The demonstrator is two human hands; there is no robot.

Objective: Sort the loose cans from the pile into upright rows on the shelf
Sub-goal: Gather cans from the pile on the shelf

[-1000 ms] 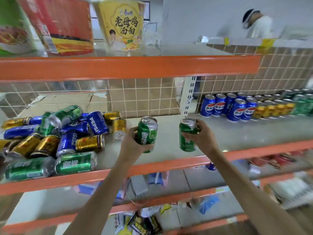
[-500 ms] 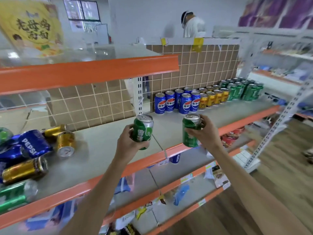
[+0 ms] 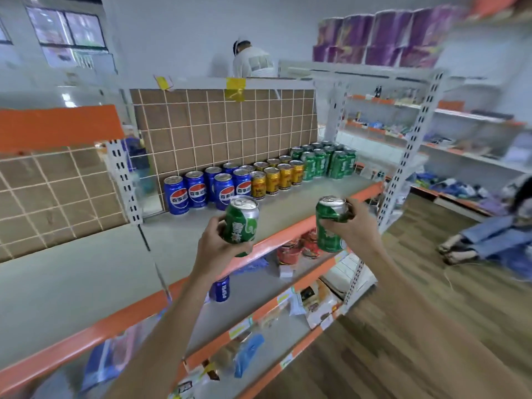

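With the left hand [image 3: 214,249] and right hand [image 3: 352,226] each gripping a green can [image 3: 241,223], setting them down near the shelf [image 3: 201,234] front edge could topple the standing green row [image 3: 325,162].

Your left can [image 3: 241,224]: green with a silver swirl and white characters. Your right can [image 3: 329,226]: same green. Rows on your grey shelf [image 3: 290,205] with its orange edge: blue cans [image 3: 176,195] with red-white emblems, then gold cans [image 3: 272,180], then green cans [image 3: 319,162]. Backing panel [image 3: 218,131]: brown, white grid. Purple packs [image 3: 374,38] above.
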